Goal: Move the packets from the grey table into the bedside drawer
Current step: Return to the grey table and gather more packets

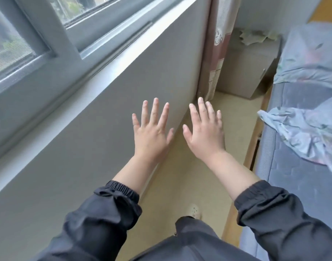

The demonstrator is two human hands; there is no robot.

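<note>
My left hand (152,132) and my right hand (204,132) are stretched out in front of me, palms down, fingers straight and spread, holding nothing. They hover over the narrow strip of beige floor (182,176) between the wall and the bed. At the far end of this strip stands a grey bedside cabinet (244,72) with a small knob on its right face; its front looks closed. Crumpled pale packets or papers (255,36) lie on its top. No grey table is in view.
A grey wall with a window sill (97,76) runs along the left. A patterned curtain (218,44) hangs in the corner beside the cabinet. A bed with a blue mattress (293,166) and rumpled sheet lines the right. My foot in a pale shoe (194,210) is below.
</note>
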